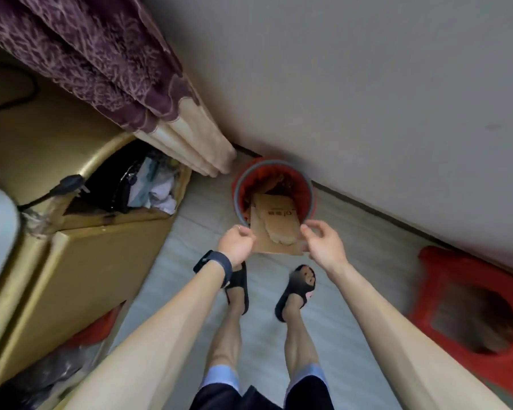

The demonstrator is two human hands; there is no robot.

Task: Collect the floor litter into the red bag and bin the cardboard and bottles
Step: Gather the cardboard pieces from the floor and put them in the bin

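Over the bin (pixel 240 209) by the wall (pixel 367 84), we held the cardboard (pixel 274 232) at its near corners, left hand (pixel 237 243) curled tight, right hand (pixel 324 244) pinching more loosely. Its long axis ran away from us, far end inside the bin.

Only a small dark print on the cardboard (pixel 271 207), blurred and quite illegible.

1. Single head-worn wide-angle view, so no overlap with another view.
2. It looks steeply down from standing height at the pale tiled floor (pixel 196 220).
3. It faces the plain grey wall (pixel 367 84), which is near.
4. Frame edges bend with lens distortion.
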